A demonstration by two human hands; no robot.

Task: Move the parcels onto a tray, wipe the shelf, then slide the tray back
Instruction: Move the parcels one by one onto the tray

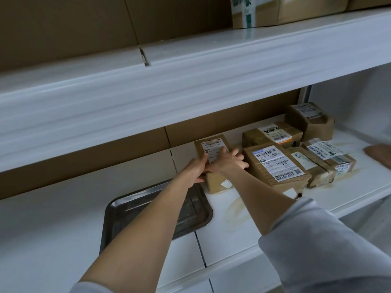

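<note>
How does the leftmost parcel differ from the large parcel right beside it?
The leftmost parcel has the left hand and right hand on it; the large parcel is not held. The leftmost parcel looks narrower than the large parcel. Both are brown, white-labelled, on the shelf.

Brown labelled parcels (pixel 275 163) on shelf (pixel 243 235), steel tray (pixel 196 214)

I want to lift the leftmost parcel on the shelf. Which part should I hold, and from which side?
Hold the leftmost parcel by its two long sides, reaching in from the front, since the upper shelf hangs over it. It lies flat, with free space at its left and a gap to the blue-labelled parcel at its right, so both sides can be gripped.
</note>
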